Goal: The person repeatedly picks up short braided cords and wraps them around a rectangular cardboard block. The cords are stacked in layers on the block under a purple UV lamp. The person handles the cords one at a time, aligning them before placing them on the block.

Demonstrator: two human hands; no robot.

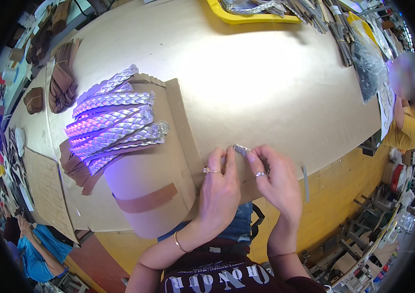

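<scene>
A short silver braided strip (pixel 241 148) lies between the fingertips of my two hands, just above the table near its front edge. My right hand (pixel 281 181) pinches its right end between thumb and forefinger. At the other end, the fingers of my left hand (pixel 221 188) are pressed together against the strip. Most of the strip is hidden by the fingers. To the left of my hands, several silver braided straps (pixel 112 117) lie fanned over a curved cardboard form (pixel 151 168). A single brown strip (pixel 149 199) is laid across the form's near part.
Bundled brown strips (pixel 63 78) and a smaller brown bundle (pixel 33 100) lie at the left. A yellow tray (pixel 246 18) stands at the far edge, beside a clear plastic bag (pixel 367 61). People work at left and right. A thin grey strip (pixel 306 183) lies at the front edge.
</scene>
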